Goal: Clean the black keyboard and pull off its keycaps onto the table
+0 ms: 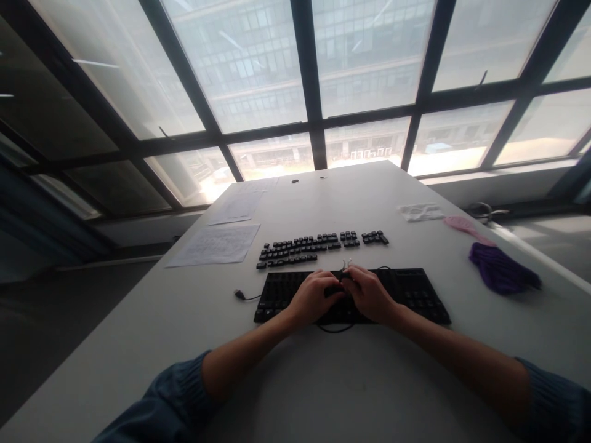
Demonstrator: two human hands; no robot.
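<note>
A black keyboard (418, 286) lies on the white table in front of me, with some of its keys in place. Above its middle, my left hand (314, 296) and my right hand (370, 294) meet, fingers curled and closed. Between the fingertips is a small black piece with thin, shiny wire ends, which looks like a keycap puller (346, 264). The fingers hide most of it. Just beyond the keyboard, loose black keycaps (302, 246) are laid out in rows and small groups.
The keyboard's cable (335, 331) loops out at its front edge, and a USB plug (239, 295) lies to its left. Written paper sheets (215, 244) are at left. At right are a white cloth (421, 212), a pink brush (466, 226) and a purple cloth (501, 269). Windows stand beyond.
</note>
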